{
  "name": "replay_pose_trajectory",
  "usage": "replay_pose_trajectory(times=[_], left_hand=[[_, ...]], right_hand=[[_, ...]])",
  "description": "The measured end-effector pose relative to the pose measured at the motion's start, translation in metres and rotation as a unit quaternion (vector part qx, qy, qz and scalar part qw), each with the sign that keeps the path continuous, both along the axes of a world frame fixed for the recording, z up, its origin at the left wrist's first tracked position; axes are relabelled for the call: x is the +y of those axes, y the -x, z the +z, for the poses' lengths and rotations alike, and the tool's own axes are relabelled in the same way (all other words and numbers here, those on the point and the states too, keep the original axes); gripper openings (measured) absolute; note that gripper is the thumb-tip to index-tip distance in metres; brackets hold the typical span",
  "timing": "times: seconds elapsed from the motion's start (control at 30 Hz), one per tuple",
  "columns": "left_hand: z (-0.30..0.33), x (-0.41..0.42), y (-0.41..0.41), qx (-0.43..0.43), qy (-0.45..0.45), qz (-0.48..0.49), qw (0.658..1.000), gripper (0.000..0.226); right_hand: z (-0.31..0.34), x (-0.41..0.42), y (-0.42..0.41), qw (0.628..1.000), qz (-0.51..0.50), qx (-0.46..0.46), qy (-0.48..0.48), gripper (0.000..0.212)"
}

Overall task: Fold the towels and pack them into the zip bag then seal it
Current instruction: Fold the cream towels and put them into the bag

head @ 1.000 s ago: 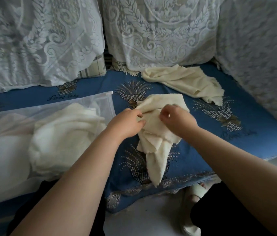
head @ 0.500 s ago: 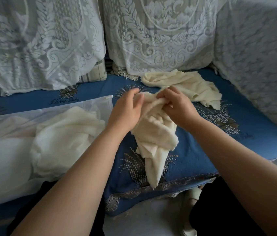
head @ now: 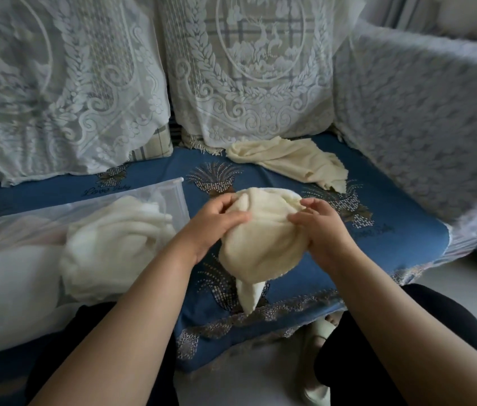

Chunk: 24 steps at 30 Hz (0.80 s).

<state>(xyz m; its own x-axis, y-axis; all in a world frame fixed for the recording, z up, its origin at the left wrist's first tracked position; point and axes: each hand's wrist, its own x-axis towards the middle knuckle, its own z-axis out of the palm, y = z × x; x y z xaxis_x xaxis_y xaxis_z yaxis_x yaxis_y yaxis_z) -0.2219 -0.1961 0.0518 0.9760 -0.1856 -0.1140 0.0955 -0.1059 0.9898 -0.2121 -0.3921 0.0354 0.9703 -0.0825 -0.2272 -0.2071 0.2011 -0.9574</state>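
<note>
Folding is in hand: the left hand (head: 214,222) and right hand (head: 320,227) each grip a side of the bunched cream terry towel (head: 260,244) at the middle of the blue patterned sofa seat (head: 392,244). Next it likely needs flattening, then sliding into the clear plastic zip bag (head: 26,259) at the seat's left edge, which already holds towels; another cream towel (head: 293,161) waits at the back edge.

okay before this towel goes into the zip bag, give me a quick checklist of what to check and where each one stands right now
1. Both hands on the towel: ok, left hand and right hand grip its sides.
2. Towel folded flat: not ok, it is bunched into a rounded bundle with a tail hanging down.
3. Zip bag mouth open: cannot tell; its end faces the towel.
4. Room in the bag: cannot tell, a packed towel sits near that end.
5. Other towels packed: not ok, a loose towel lies on the blue seat cover.
</note>
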Motion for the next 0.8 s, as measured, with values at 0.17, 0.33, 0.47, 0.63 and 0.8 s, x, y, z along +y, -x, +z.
replay_pose_trajectory(times=[0.17,0.33,0.47,0.63,0.8], left_hand=[[-0.018,-0.005,0.022,0.018,0.053,0.069,0.996,0.025],[-0.035,-0.008,0.029,-0.214,-0.304,0.125,0.920,0.057],[-0.026,-0.015,0.038,0.018,-0.373,-0.036,0.927,0.086],[-0.012,-0.024,0.044,0.068,-0.380,-0.118,0.915,0.061],[-0.012,-0.029,0.041,0.057,0.045,-0.071,0.995,0.023]], right_hand=[[-0.033,-0.003,0.022,0.950,0.014,0.267,-0.158,0.035],[-0.027,-0.002,0.043,0.954,0.018,0.216,-0.205,0.023],[0.000,-0.012,0.049,0.958,0.022,0.108,-0.266,0.029],[0.032,-0.020,0.054,0.949,0.037,0.070,-0.305,0.037],[0.070,-0.020,0.067,0.963,0.084,-0.001,-0.256,0.061]])
